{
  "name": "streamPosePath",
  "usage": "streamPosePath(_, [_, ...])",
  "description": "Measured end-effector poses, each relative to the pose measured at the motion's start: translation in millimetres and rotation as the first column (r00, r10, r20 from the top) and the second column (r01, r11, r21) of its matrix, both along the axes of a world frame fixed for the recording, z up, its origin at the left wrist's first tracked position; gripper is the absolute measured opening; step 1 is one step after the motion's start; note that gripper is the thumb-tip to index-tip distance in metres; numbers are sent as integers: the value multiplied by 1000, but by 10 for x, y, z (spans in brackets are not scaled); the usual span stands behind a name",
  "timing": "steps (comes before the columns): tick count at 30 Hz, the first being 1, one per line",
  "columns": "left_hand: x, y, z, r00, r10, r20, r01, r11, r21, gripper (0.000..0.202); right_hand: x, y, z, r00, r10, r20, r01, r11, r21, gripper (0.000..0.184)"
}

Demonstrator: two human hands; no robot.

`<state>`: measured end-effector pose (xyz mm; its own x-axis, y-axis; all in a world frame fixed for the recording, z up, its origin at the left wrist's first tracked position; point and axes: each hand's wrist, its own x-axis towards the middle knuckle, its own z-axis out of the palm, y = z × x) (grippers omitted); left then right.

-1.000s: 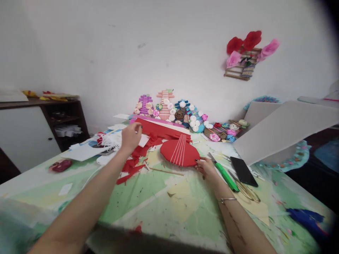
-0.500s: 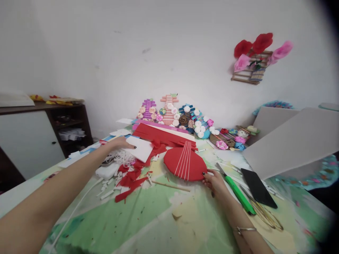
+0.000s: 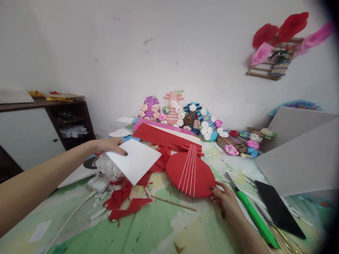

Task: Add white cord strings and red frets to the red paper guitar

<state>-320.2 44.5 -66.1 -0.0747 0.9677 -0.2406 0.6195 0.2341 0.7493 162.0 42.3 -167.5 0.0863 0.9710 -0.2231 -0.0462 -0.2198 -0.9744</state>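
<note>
My left hand grips a white square card by its left corner, thumb on top. The card is above a bundle of white string and scraps of red paper. Between thumb and fingers, my right hand pinches the lower right edge of a red lute-shaped craft piece. Its body is round and covered in red, with several white strings running up toward a narrow neck. Part of its neck lies against red strips behind it.
Right of my right hand lie a green utility knife, a black phone and scissors. A thin wooden stick rests in front. Flower-decorated craft lutes lean on the wall. A grey folded board stands at right.
My left hand has lifted the white card and brought it nearer, tilting it. My right hand keeps its hold on the red piece. The view has shifted.
</note>
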Motion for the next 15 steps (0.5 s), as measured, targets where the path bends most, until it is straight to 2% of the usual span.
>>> streamPosePath(2, [-109,54,53,971,19,238,-13,999,-29,38,-1,4,2,1000,1,2,-1,1000,-9,49])
streamPosePath(5, [-241,162,222,862,232,452,-248,969,-25,35,-17,10,22,1000,1,11,-1,1000,-26,52])
streamPosePath(7, [-276,236,375,752,325,573,-333,938,-94,29,-31,13,42,1000,-3,12,4,999,-40,55])
streamPosePath(9, [-270,318,506,658,339,672,-356,927,-120,24,-42,15,60,1000,-6,11,7,999,-51,57])
streamPosePath(10, [-255,367,549,634,335,697,-374,922,-103,23,-44,16,67,1000,-5,12,6,999,-54,57])
streamPosePath(13, [-178,556,553,637,336,693,-384,919,-93,20,-38,26,71,1000,2,26,-1,999,-52,56])
streamPosePath(15, [-104,714,486,680,352,643,-403,912,-73,17,-30,38,63,999,-1,37,3,999,-50,54])
